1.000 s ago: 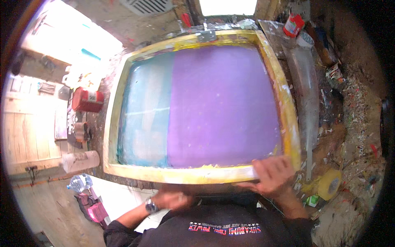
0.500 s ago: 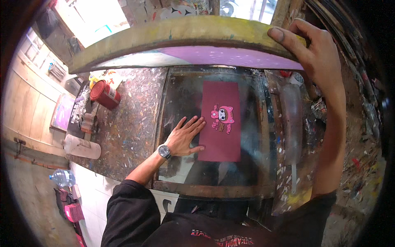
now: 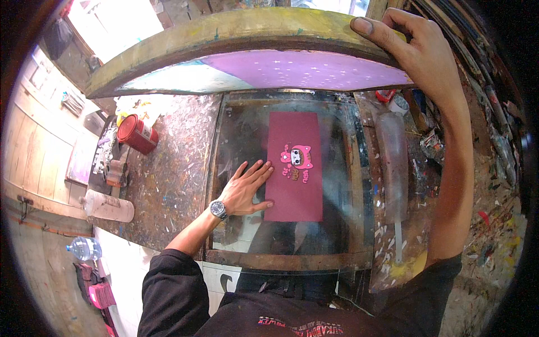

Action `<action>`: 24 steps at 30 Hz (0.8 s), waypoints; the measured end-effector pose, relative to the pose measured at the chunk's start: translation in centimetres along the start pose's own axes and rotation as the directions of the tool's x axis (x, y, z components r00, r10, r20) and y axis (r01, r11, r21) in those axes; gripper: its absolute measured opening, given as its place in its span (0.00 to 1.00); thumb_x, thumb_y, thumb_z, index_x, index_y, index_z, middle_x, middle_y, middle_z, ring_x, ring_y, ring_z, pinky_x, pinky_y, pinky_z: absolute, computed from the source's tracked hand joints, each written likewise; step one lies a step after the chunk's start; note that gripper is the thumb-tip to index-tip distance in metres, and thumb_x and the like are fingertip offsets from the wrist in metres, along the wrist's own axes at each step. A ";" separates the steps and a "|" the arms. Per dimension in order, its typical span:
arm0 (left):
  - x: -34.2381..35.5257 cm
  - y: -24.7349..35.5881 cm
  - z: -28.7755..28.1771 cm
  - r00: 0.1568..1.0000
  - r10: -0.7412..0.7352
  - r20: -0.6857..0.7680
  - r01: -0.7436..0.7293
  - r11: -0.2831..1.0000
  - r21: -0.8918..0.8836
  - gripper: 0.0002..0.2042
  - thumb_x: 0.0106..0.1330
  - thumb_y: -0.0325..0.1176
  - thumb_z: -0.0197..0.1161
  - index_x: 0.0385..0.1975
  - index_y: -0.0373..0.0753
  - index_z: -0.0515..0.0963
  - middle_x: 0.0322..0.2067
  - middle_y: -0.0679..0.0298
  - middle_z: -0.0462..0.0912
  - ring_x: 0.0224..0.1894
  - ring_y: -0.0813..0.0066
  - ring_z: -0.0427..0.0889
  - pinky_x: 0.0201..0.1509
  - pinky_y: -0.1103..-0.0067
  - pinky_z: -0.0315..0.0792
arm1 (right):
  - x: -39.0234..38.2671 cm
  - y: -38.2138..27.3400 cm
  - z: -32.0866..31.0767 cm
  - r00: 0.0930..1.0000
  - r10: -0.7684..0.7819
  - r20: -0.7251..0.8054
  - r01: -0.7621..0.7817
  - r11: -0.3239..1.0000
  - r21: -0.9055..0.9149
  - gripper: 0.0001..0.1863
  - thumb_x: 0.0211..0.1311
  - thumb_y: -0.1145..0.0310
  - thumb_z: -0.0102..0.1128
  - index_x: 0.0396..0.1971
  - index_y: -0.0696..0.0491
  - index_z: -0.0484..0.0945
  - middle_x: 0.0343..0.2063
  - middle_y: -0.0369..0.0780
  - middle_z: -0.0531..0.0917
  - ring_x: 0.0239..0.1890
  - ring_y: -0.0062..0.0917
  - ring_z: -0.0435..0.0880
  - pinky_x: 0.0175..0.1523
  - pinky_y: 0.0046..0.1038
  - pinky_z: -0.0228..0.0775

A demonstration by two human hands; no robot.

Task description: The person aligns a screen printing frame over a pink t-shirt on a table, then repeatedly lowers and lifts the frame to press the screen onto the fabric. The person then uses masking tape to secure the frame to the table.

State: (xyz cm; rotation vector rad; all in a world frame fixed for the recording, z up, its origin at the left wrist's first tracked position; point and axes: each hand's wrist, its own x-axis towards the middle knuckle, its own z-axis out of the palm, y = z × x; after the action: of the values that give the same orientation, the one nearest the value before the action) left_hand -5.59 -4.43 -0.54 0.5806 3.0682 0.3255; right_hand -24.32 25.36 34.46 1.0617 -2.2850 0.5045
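Note:
My right hand [image 3: 412, 50] grips the near edge of a raised wooden printing screen [image 3: 236, 32], thumb on the yellow-stained side. Below the wooden edge shows its purple and pale blue mesh [image 3: 281, 70] with small white marks. On the glass plate [image 3: 241, 123] lies a maroon rectangular sheet [image 3: 292, 202], printed with a pink cartoon figure [image 3: 297, 157] and lettering. My left hand [image 3: 244, 191], a watch [image 3: 218, 209] on its wrist, lies flat with fingers spread on the glass. Its fingertips and thumb touch the sheet's left edge.
A red paint can [image 3: 137, 135] and a pale plastic bottle [image 3: 109, 206] stand on the stained tabletop [image 3: 179, 163] at left. A long translucent squeegee-like strip [image 3: 392, 163] lies right of the glass. Lower left are a clear water bottle [image 3: 84, 247] and a pink-black bag [image 3: 101, 294].
The screen has tilted up further, showing more of its purple underside, with my right hand still on it. My left hand stays flat at the sheet's edge. The whole view has shifted slightly.

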 end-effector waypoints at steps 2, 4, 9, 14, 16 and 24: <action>0.0 -0.1 0.0 1.000 0.003 0.000 -0.003 1.000 0.003 0.51 0.65 0.68 0.61 0.80 0.40 0.54 0.81 0.57 0.54 0.83 0.57 0.50 0.85 0.53 0.41 | -0.1 0.0 0.2 1.000 0.009 -0.003 -0.009 1.000 0.002 0.33 0.68 0.37 0.63 0.28 0.59 0.83 0.17 0.37 0.74 0.23 0.21 0.72 0.32 0.29 0.63; 0.0 -0.1 -0.1 1.000 0.000 0.013 0.000 1.000 0.013 0.50 0.66 0.68 0.59 0.80 0.40 0.54 0.81 0.57 0.53 0.83 0.58 0.49 0.85 0.54 0.40 | -0.4 -0.2 0.1 1.000 0.004 0.002 -0.004 1.000 -0.015 0.32 0.68 0.38 0.63 0.28 0.58 0.83 0.17 0.38 0.75 0.23 0.22 0.72 0.32 0.30 0.63; -1.9 1.7 -2.3 0.986 0.028 -0.164 -0.031 0.999 -0.016 0.43 0.70 0.61 0.61 0.79 0.43 0.59 0.79 0.56 0.58 0.81 0.57 0.54 0.84 0.56 0.46 | -4.3 -2.3 0.2 0.999 -0.039 0.001 0.039 0.996 -0.080 0.30 0.62 0.37 0.69 0.30 0.55 0.83 0.19 0.40 0.77 0.22 0.29 0.76 0.32 0.35 0.67; -9.8 14.2 -10.2 0.828 0.561 0.023 -0.056 0.123 -0.991 0.23 0.74 0.32 0.64 0.69 0.39 0.74 0.68 0.48 0.74 0.68 0.48 0.74 0.71 0.57 0.70 | -19.8 -6.4 3.8 0.971 -0.006 0.239 0.002 1.000 0.014 0.35 0.41 0.34 0.81 0.32 0.53 0.83 0.26 0.41 0.81 0.28 0.39 0.82 0.34 0.40 0.72; -11.9 16.6 -10.5 0.637 0.724 -0.263 -0.077 -0.280 -0.957 0.17 0.77 0.29 0.62 0.61 0.28 0.78 0.64 0.40 0.75 0.65 0.41 0.76 0.69 0.55 0.71 | -26.3 -8.3 6.8 0.959 0.041 0.279 -0.062 0.996 0.069 0.31 0.47 0.34 0.77 0.28 0.49 0.79 0.27 0.38 0.77 0.30 0.35 0.78 0.40 0.40 0.69; -9.8 21.4 -15.1 0.974 -0.113 -0.198 -0.227 -0.552 -0.803 0.08 0.76 0.28 0.59 0.43 0.27 0.78 0.39 0.47 0.80 0.39 0.51 0.82 0.41 0.57 0.76 | -37.0 -9.6 15.7 0.934 0.172 0.313 -0.224 0.965 0.138 0.30 0.45 0.43 0.80 0.37 0.52 0.82 0.32 0.39 0.78 0.38 0.38 0.78 0.49 0.42 0.67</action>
State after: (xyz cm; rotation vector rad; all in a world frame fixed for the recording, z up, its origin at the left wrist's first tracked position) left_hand 10.65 8.44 18.25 0.4077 1.0598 2.7957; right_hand -2.61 31.96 -0.03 1.0514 -2.6752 0.6724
